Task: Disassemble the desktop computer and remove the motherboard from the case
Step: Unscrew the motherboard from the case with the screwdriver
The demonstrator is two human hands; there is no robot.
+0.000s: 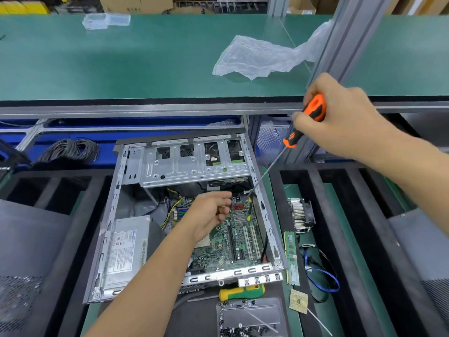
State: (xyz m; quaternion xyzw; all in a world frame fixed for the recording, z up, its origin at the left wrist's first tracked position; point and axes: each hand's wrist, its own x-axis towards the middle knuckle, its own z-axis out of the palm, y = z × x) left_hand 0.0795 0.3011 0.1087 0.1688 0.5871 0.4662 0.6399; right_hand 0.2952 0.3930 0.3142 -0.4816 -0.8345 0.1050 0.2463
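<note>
While the motherboard [239, 235] still sat in the case [116, 215], right of the power supply [126, 251], the right hand [340, 120] clenched the orange screwdriver [313, 110], tip down at the board's far edge, just beyond the left hand's [209, 215] loosely curled fingertips [224, 211]; whether they pinched anything, couldn't tell. Heatsink [301, 215], RAM stick [291, 259] and CPU [298, 301] lay out, right of the case. Board screws and lift-out probably remained.

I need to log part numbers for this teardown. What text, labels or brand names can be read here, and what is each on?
No text here can be read for certain.
Power supply label: printed lines and a blue mark, too blurred.
RAM stick sticker: too small.
Motherboard markings: too small.
Orange screwdriver handle, gripped by the right hand: no lettering visible.
</note>
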